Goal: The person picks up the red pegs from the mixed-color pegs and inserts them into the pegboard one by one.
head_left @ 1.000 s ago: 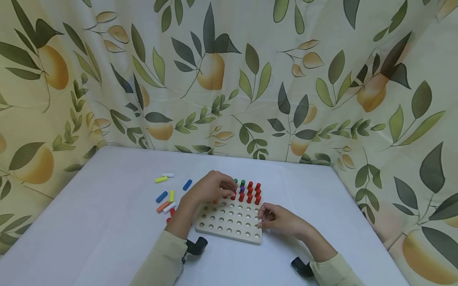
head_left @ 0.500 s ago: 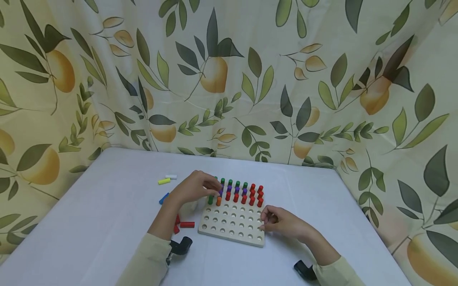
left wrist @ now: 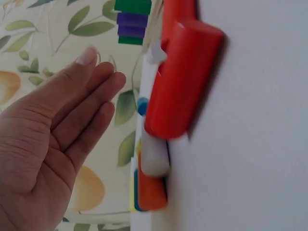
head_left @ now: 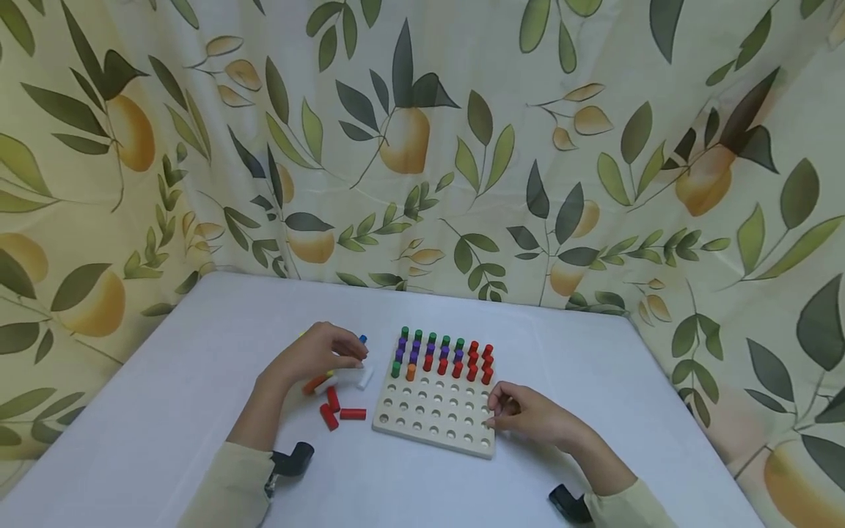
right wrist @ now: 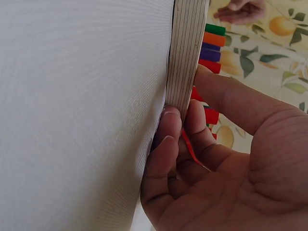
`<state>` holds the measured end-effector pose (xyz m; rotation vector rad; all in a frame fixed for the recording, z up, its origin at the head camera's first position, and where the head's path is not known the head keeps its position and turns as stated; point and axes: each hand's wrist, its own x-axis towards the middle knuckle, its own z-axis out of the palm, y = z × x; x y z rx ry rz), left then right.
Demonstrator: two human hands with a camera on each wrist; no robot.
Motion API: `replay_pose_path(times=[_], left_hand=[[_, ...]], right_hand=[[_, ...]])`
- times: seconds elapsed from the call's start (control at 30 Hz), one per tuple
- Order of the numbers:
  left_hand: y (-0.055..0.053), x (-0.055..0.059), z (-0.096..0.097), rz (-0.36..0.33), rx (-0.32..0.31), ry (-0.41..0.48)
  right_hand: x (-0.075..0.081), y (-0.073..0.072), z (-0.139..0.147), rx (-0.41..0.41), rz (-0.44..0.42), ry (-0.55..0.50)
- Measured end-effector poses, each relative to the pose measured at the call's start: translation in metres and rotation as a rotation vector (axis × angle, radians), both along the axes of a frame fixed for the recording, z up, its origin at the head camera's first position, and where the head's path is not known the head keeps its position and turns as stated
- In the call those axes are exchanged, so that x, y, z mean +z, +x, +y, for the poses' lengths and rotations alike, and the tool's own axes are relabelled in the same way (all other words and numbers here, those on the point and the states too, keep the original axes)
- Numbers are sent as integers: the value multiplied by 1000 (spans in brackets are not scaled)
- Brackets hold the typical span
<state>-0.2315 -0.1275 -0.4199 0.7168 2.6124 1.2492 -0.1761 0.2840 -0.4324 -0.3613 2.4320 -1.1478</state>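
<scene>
My left hand [head_left: 313,358] hovers over the loose pegs left of the pegboard; in the left wrist view its fingers [left wrist: 89,110] are loosely extended, with nothing between them and the thumb. A white peg [head_left: 365,378] lies just beyond those fingertips. At the right edge of the wooden pegboard [head_left: 432,412], my right hand [head_left: 531,412] holds on. The right wrist view shows the thumb on the holed face and fingers curled against the board's layered side [right wrist: 185,53]. Green, purple, red and orange pegs [head_left: 442,364] stand in the board's far rows; its near rows show bare holes.
Several red pegs [head_left: 328,416] lie on the white tablecloth, with an orange peg [head_left: 313,386] and others partly hidden by the left hand. A blue peg tip [head_left: 363,339] shows past the fingers. A leaf-and-fruit patterned curtain [head_left: 422,183] hangs behind the table.
My left hand has moved left from above the board's standing pegs to the loose ones, uncovering the far rows. The right hand stays at the board's edge. The head view has shifted slightly.
</scene>
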Motion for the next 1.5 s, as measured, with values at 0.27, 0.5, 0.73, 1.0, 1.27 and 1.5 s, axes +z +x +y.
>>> replay_pose_path(times=[0.27,0.5,0.73,1.0,1.27,1.5], left_hand=[[6,-7,-20,-63,40,-1],[11,-16,-32,-134,-31,40],[14,-27,-40,-202,-147,76],[14,-27,-41,-174,-153,25],[13,-25,-41,-133,-141,-12],[16,-16,-47,-96,-97,-49]], right_hand=[[5,2,1,3,-3,-22],[1,4,4,-5,-14,-31],[-1,5,3,6,-17,-54],[-1,5,3,4,-11,-45],[1,4,2,5,-7,-40],[2,2,-1,16,-2,-45]])
